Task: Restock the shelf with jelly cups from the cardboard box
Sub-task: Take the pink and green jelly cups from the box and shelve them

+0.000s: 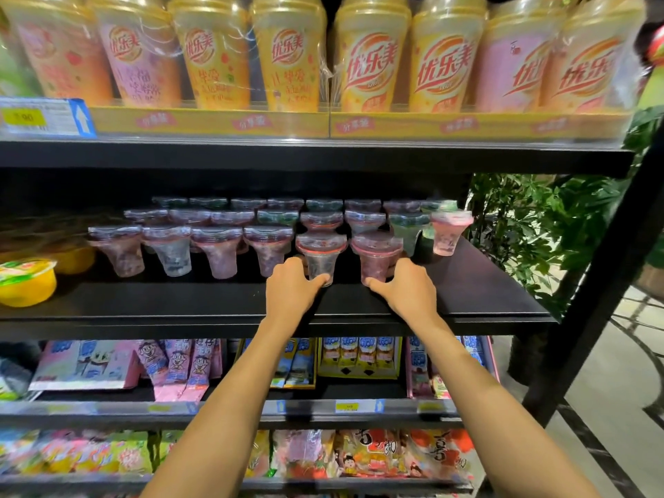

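Observation:
Several jelly cups stand in rows on the black middle shelf (467,292). My left hand (293,287) wraps the base of a clear jelly cup (321,255) in the front row. Beside it, my right hand (406,287) holds the base of a pink jelly cup (375,255). Both cups stand upright on the shelf, next to each other. A lone pink cup (449,230) stands at the right end of the rows. The cardboard box is out of view.
Tall yellow drink cups (373,55) fill the shelf above. A yellow jelly tub (25,282) sits at the left of the middle shelf. Snack packets (179,364) fill the lower shelves. A leafy plant (539,228) stands right of the rack's black post (611,274).

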